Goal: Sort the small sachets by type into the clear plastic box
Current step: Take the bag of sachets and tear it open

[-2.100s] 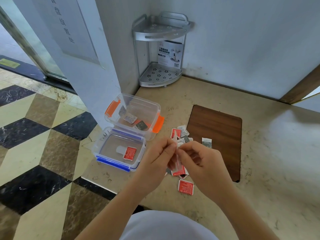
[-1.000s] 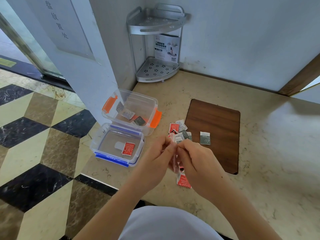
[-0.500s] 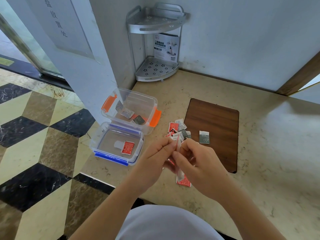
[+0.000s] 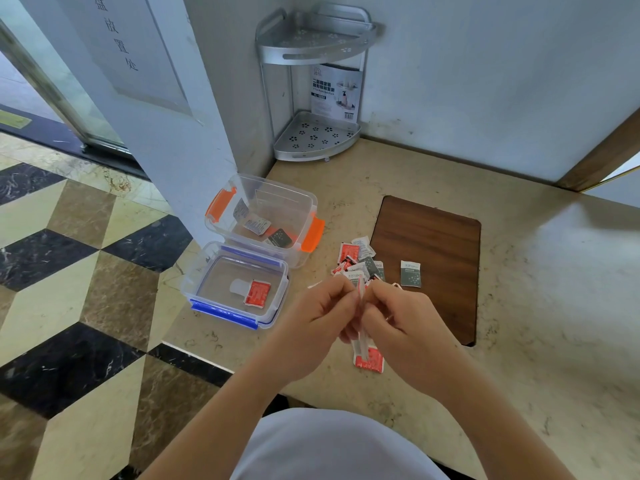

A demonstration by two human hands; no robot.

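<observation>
Head view: at centre frame, the left hand [image 4: 320,315] and right hand [image 4: 401,318] pinch a strip of sachets [image 4: 362,320] between closed fingertips, seemingly separating one. Next, judge its type and drop it in the matching box [image 4: 239,299] at centre left.

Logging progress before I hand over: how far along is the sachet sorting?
Early. The orange-clipped box holds a few grey and dark sachets; the blue-clipped box holds one red sachet. In hand: left hand and right hand pinch one sachet together. Left: the counter pile, a grey sachet on the wooden board and a red one under the hands.
</observation>
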